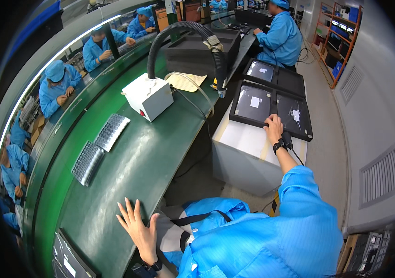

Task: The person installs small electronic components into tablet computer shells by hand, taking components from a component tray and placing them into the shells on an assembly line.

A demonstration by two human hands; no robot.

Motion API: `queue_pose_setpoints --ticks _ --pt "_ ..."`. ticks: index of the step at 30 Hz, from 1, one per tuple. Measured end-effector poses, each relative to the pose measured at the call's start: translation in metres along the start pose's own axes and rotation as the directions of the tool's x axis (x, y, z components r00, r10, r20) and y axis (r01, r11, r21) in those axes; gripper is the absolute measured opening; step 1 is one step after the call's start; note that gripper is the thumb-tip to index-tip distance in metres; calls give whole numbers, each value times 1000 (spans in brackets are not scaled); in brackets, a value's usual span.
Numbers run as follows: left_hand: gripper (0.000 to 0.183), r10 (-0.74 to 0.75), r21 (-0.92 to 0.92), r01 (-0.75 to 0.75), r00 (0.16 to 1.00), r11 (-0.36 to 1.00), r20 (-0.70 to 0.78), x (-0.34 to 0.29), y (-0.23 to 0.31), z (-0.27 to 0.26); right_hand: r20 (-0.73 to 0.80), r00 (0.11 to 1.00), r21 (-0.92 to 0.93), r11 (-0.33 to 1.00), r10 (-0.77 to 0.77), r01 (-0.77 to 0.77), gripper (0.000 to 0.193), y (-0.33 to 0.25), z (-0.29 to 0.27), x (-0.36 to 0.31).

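Green covers the long bench point(128, 171) sweeping from lower left to upper centre of the frame; right of centre is a white stand point(241, 162). On it, toward the upper right, lies a black tray point(248, 122) with a dark left panel point(245, 105) and a dark right panel point(292, 103) either side of its divider. By the posture, the step in hand looks like a reach to this tray; the next move seems to call for a sure fingertip hold at an edge, off the panel faces. Right of centre, the right hand point(274, 128) has its fingers bent at the tray's near edge; gripping or merely touching, I cannot tell. Lower left of centre, the left hand point(138, 227) is spread wide, holding nothing.
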State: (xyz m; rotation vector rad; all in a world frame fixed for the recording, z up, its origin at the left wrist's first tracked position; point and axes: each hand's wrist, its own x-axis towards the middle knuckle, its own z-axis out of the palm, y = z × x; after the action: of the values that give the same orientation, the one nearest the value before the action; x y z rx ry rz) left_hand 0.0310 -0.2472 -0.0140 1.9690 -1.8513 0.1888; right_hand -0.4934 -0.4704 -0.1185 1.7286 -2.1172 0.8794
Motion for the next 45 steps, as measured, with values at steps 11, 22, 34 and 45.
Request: queue_pose_setpoints --ticks 11,22,34,45 --pt "76 244 -838 427 820 340 517 32 95 141 448 818 367 908 -361 201 17 -59 -125 -122" --pt "63 245 -777 625 744 74 621 11 152 171 30 862 -47 862 506 -504 62 139 -133 -168" --pt "60 184 -947 57 975 318 120 -6 116 70 112 757 424 659 643 -622 77 127 -137 -188" --pt "73 -641 -955 207 767 214 23 -83 -34 -47 403 825 849 498 -396 -176 44 -211 -130 -48"
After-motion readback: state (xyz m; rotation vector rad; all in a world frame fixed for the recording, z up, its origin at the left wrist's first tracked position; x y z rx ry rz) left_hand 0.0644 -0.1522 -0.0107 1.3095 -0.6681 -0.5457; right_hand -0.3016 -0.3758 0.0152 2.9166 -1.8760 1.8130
